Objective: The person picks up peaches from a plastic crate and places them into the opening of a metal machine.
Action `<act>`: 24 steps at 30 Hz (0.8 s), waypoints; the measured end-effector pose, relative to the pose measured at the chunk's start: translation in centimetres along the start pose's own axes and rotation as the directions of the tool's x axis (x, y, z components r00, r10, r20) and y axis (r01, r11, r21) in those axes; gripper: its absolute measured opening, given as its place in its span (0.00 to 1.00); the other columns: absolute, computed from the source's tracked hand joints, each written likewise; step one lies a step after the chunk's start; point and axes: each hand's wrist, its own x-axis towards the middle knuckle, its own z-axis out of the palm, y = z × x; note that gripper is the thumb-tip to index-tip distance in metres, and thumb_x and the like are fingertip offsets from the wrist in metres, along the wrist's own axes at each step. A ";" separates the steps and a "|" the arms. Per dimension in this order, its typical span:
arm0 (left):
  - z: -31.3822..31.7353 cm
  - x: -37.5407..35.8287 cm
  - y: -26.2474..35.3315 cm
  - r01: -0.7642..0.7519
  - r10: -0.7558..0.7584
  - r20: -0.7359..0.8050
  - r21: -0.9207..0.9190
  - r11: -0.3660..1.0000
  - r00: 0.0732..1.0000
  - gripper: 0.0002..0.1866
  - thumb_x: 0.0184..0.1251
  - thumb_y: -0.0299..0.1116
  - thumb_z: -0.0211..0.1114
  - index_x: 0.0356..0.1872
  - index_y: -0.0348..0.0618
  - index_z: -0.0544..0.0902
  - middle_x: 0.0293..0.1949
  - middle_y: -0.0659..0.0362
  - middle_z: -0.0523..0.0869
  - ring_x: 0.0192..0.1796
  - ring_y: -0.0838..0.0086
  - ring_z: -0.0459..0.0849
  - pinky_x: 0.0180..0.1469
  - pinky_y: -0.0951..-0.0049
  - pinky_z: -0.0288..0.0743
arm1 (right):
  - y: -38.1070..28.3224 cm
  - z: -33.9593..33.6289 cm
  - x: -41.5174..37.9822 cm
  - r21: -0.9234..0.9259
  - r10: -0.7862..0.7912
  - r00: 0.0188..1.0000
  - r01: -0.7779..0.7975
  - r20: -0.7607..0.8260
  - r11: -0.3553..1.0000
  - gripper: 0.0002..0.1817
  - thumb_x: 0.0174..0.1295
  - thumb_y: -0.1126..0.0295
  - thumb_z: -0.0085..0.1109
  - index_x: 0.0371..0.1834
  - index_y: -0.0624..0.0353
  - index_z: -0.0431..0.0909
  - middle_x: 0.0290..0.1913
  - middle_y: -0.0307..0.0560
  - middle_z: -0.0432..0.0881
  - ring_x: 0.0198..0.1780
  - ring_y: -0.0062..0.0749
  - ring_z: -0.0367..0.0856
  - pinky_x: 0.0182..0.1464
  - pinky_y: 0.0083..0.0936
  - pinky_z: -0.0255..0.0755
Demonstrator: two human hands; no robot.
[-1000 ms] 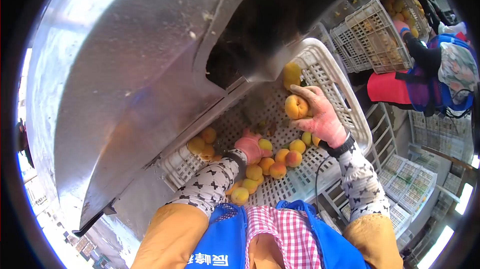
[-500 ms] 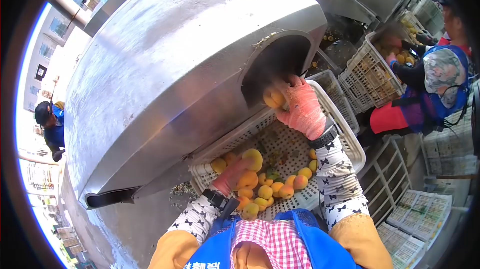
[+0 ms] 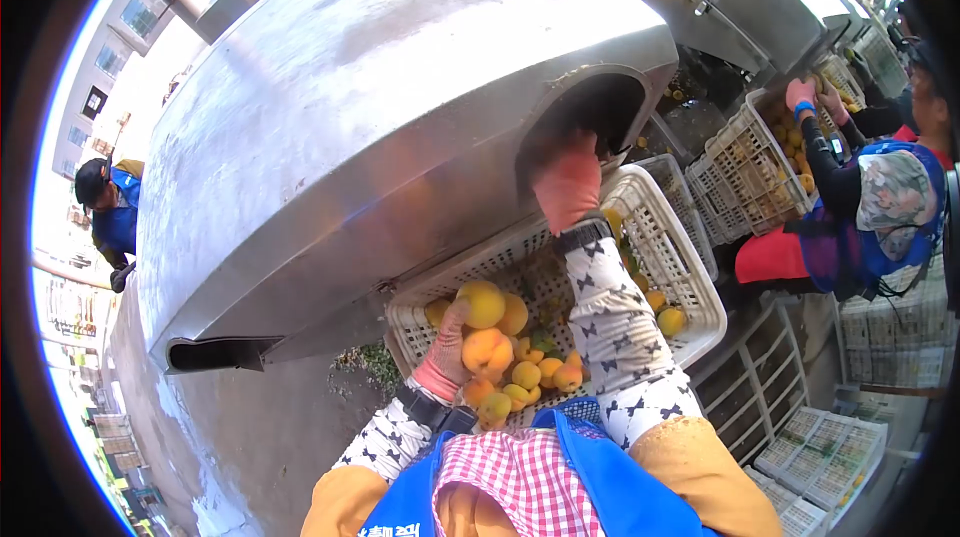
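Note:
A pale plastic crate (image 3: 705, 312) stands beneath the edge of a large metal machine (image 3: 400, 87), with yellow-orange fruits (image 3: 526, 374) at its near side and a few more at its right. At the crate's left end, my left hand (image 3: 446, 355), in a pink glove, has its fingers around a large fruit (image 3: 481, 304); other large fruits lie against it. My right hand (image 3: 569, 180), also gloved, reaches into the dark opening (image 3: 610, 107) of the machine. Its fingertips are blurred and in shadow, so what they hold, if anything, is hidden.
At the right a person (image 3: 890, 197) works over another crate of fruit (image 3: 755, 152). A second person (image 3: 115, 202) stands beyond the machine at far left. A metal rack (image 3: 755, 387) and stacked crates (image 3: 825, 447) are at the lower right.
My right hand has moved left and into the opening; the fruit it held is out of sight. Several fruits now show at the crate's right side. My left hand has shifted slightly.

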 end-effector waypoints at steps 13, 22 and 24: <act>6.6 2.0 2.6 -0.282 0.284 0.081 -0.045 0.958 0.955 0.48 0.60 0.79 0.55 0.63 0.43 0.75 0.52 0.48 0.85 0.41 0.57 0.89 0.41 0.58 0.87 | -1.3 -14.0 -10.8 0.785 -0.253 0.881 -0.186 0.399 0.590 0.36 0.58 0.64 0.70 0.70 0.66 0.70 0.61 0.56 0.80 0.61 0.40 0.80 0.65 0.32 0.73; 7.3 2.7 1.8 -0.239 0.235 0.076 0.055 0.969 0.969 0.45 0.61 0.76 0.57 0.62 0.42 0.75 0.51 0.47 0.85 0.41 0.59 0.89 0.46 0.62 0.87 | 1.2 -14.2 -10.7 0.799 -0.074 0.869 -0.413 0.489 0.437 0.30 0.69 0.56 0.61 0.68 0.65 0.73 0.59 0.53 0.81 0.58 0.35 0.81 0.63 0.30 0.74; 7.4 3.1 2.1 -0.209 0.207 0.136 0.003 0.978 0.969 0.44 0.62 0.75 0.58 0.61 0.42 0.76 0.51 0.48 0.85 0.44 0.60 0.89 0.48 0.62 0.87 | 1.0 -14.6 -10.7 0.772 -0.162 0.940 -0.140 0.300 0.619 0.30 0.68 0.57 0.62 0.68 0.64 0.73 0.58 0.54 0.81 0.58 0.38 0.81 0.62 0.31 0.74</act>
